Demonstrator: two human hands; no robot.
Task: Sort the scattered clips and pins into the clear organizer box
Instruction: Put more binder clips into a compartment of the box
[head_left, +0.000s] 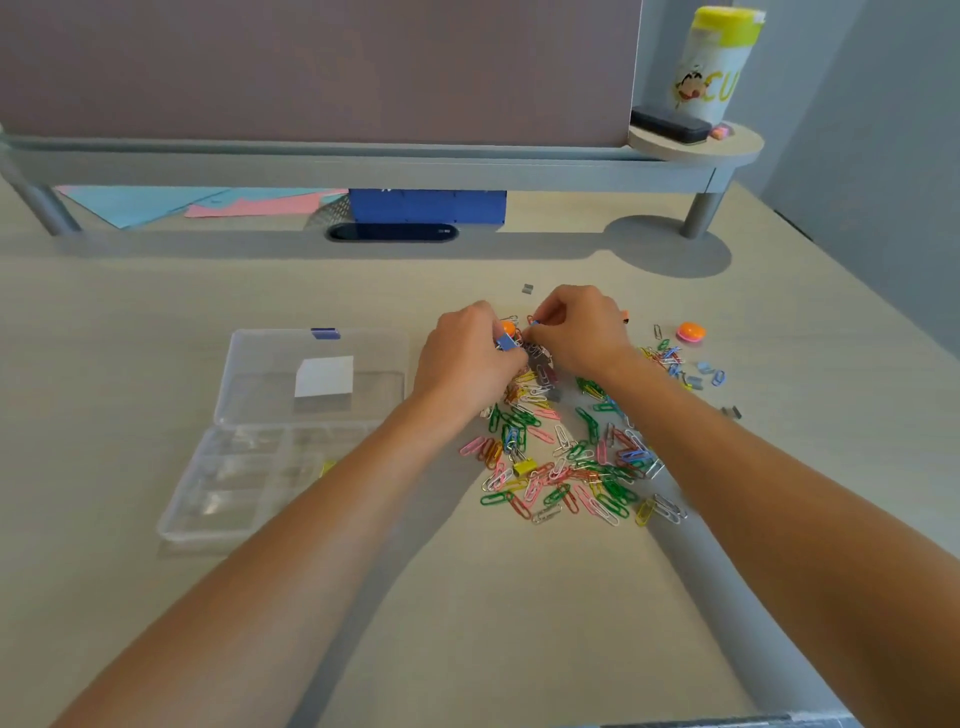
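Where clips (566, 457) scatter, beige desk (156, 291) (grey partition (311, 67) behind).

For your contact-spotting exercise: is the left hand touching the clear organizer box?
Apart. The head view shows bare desk between the left hand and the clear organizer box.

Box (291, 431): clear, glossy plastic with a white paper label. Clips (561, 457): smooth wire, coated in glossy colours. Table (156, 291): pale, matt, faint wood grain. At 1 o'clock, bottle (717, 62): glossy plastic, printed.
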